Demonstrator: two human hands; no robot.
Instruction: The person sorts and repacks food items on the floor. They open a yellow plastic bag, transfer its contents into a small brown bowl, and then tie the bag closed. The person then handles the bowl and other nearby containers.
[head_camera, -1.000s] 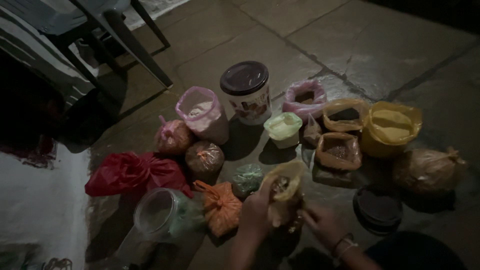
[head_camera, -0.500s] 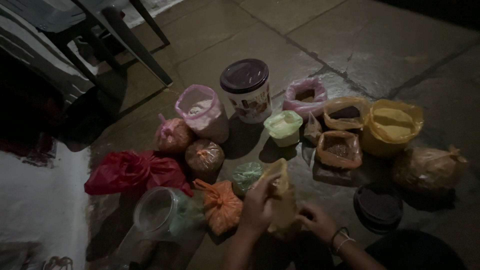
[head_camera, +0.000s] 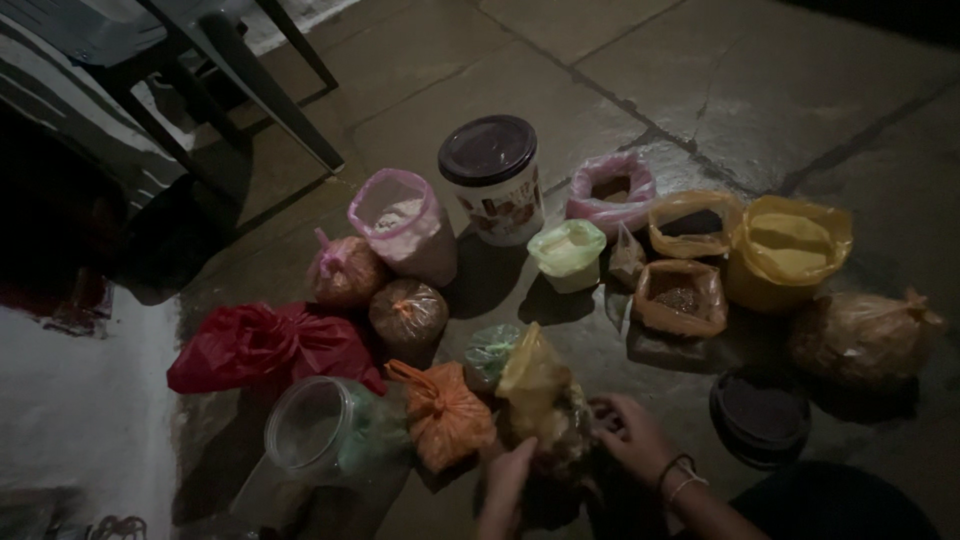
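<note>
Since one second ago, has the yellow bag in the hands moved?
Yes. The yellow bag has shifted left, toward the tied orange bag, and now stands more upright.

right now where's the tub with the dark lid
In the head view the white tub with the dark lid stands upright on the stone floor, top centre, between the pink-rimmed bag and the pink bag.

Pretty cramped down here. Bags sit packed almost shoulder to shoulder across the stone floor (head_camera: 700, 90), so there's barely a lane between them. The orange tied bag (head_camera: 443, 415) and clear jar (head_camera: 310, 430) crowd the left; a dark round lid (head_camera: 760, 415) blocks the right. Open floor lies beyond the lidded tub (head_camera: 493, 178).
</note>
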